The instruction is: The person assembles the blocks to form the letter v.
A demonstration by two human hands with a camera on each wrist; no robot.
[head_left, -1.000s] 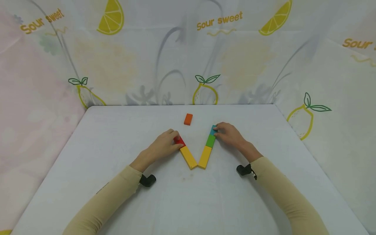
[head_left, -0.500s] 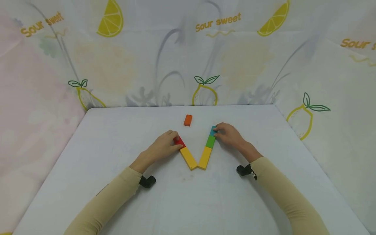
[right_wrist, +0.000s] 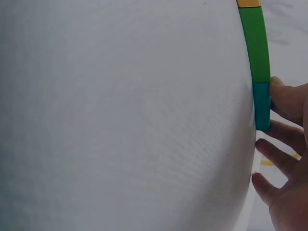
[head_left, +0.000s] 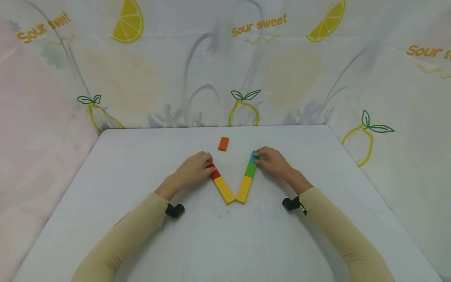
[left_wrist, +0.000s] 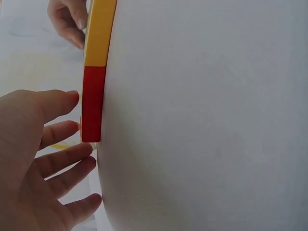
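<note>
Five-sided clutter is absent; wooden-looking blocks form a V on the white table. Its left arm is a red block (head_left: 215, 173) above a yellow block (head_left: 224, 190). The right arm runs from another yellow block (head_left: 244, 190) through a green block (head_left: 250, 170) to a blue block (head_left: 253, 157) at the top. My left hand (head_left: 192, 170) hovers beside the red block; in the left wrist view its thumb and fingers are spread and appear apart from the block. With thumb and index finger, my right hand (head_left: 276, 161) pinches the blue block (right_wrist: 262, 107).
An orange block (head_left: 223, 143) lies alone near the table's far edge, between the V's two tips. Behind the white table (head_left: 225, 243) hangs a lemon-patterned cloth (head_left: 158, 70). Black wrist-worn devices (head_left: 175, 210) sit under both cuffs.
My left hand has loosened from the red block and shifted slightly up and left, uncovering more of it. The right hand stays at the blue block. The head view has shifted slightly.
</note>
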